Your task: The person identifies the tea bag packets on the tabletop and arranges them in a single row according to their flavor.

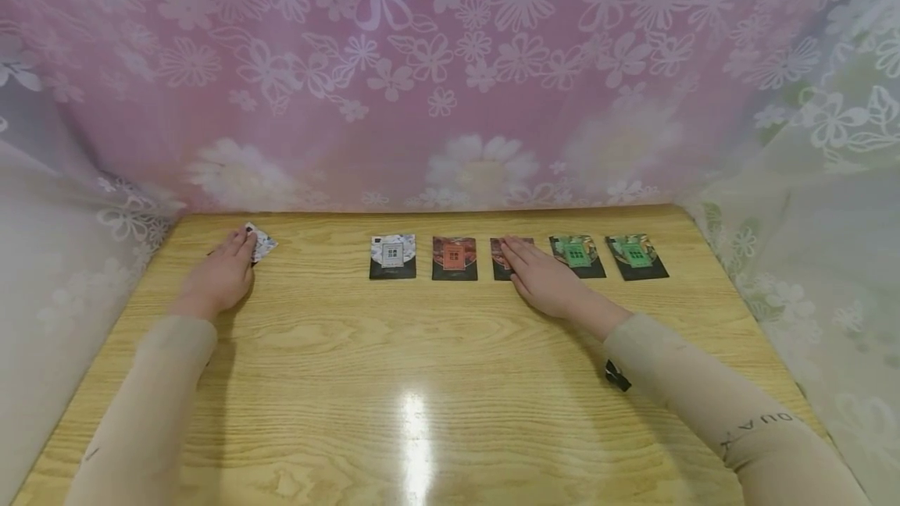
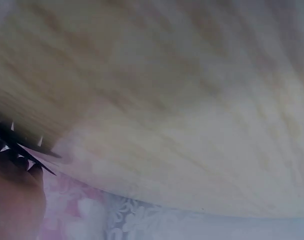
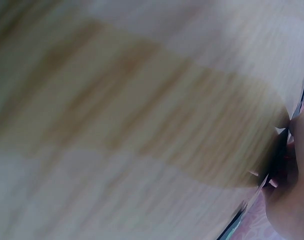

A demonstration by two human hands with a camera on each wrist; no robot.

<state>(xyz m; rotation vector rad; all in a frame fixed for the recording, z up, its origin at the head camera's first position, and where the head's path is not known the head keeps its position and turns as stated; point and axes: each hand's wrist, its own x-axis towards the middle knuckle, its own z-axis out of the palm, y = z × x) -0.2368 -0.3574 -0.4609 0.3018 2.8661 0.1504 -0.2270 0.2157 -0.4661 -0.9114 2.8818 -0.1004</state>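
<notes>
My left hand (image 1: 219, 276) lies on a white-and-blue packet (image 1: 263, 242) at the table's far left, with its fingers covering most of it. In the left wrist view the packet's dark edge (image 2: 36, 159) shows against the fingertips, close to the tabletop. Farther right, my right hand (image 1: 537, 276) rests with extended fingers on a red packet (image 1: 498, 256). That packet sits in a row between another red packet (image 1: 455, 259) and a green one (image 1: 582, 268), which the hand partly overlaps. Under the right hand, the right wrist view shows a dark packet edge (image 3: 278, 155).
Another white-and-blue packet (image 1: 392, 265) begins the row, and a second green packet (image 1: 637, 265) ends it. A small black object (image 1: 617, 375) lies partly behind the right sleeve. Floral curtains (image 1: 450, 84) hang behind and beside the wooden table (image 1: 337, 381).
</notes>
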